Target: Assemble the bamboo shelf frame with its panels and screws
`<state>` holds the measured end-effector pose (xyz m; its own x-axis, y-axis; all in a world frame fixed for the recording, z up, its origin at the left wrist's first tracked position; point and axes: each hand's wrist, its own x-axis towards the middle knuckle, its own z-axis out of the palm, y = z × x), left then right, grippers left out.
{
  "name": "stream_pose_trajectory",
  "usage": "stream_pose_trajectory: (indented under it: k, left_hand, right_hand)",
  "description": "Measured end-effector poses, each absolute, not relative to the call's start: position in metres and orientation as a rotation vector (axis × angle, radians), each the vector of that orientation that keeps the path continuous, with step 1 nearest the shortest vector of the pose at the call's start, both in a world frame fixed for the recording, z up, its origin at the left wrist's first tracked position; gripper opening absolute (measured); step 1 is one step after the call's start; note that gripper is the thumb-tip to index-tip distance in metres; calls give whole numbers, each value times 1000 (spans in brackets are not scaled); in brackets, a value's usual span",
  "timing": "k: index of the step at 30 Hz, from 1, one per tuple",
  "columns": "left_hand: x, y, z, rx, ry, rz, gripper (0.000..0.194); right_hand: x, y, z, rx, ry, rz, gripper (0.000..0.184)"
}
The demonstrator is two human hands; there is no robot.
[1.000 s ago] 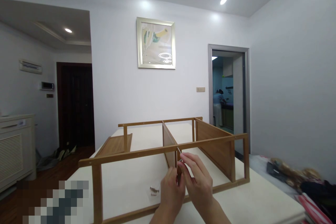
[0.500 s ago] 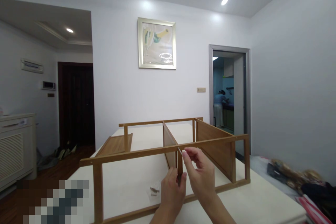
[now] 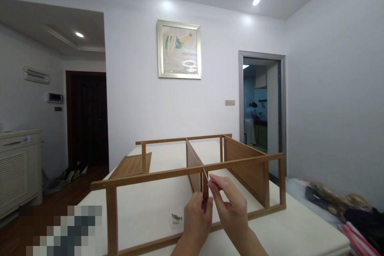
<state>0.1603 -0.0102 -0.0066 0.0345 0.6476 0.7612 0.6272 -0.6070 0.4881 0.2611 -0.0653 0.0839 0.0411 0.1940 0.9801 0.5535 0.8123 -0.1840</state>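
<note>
A brown wooden shelf frame [image 3: 162,175] lies on its side on the white table. My left hand [image 3: 196,218] is closed around the short middle crosspiece [image 3: 205,188], below the near upper rail. Just right of it, my right hand [image 3: 229,198] pinches a thin metal rod, which looks like a hex key [image 3: 206,174]. Its far tip meets the rail at the joint with the middle shelf board [image 3: 194,156]. The end between my fingers is mostly hidden. Left of my left hand, a small clear bag with metal screws [image 3: 176,218] rests on the table.
The white table [image 3: 144,204] carries the frame and a loose wooden panel [image 3: 130,165] at the back left. A larger shelf panel [image 3: 247,168] stands to the right. Dark clothes [image 3: 360,212] are piled beyond the table's right side. A person [image 3: 251,122] stands beyond the doorway.
My right hand has shifted slightly down, and more of the metal rod shows between fingers and rail. My left hand stays on the crosspiece.
</note>
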Motion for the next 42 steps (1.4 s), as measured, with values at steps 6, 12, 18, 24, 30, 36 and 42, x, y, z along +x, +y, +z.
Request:
stream_pose_trajectory:
  k: [6,12,18,24,30,36,42]
  left_hand:
    - [160,-12,-5,2256,1426,1693,25]
    - [160,-8,-8,2264,1398,1677,21]
    - [160,-9,-7,2248,1382,1680,19]
    - [159,-12,-3,2245,1383,1665,19]
    - [160,-13,-2,2238,1405,1637,19]
    - [159,-12,-3,2229,1404,1631,19]
    - [159,-10,-5,2215,1394,1615,14]
  right_hand:
    - [262,-65,88,-600,-1527,-451,34]
    - [259,-66,91,-638,-1480,-502,19]
    - [254,-69,91,-678,-1471,-435,10]
    - [253,-71,92,-676,-1486,-373,7]
    - [251,-74,97,-681,-1479,-358,9]
    - [251,-76,103,-682,-1515,-272,14]
    - [251,-78,104,-718,-1598,-186,20]
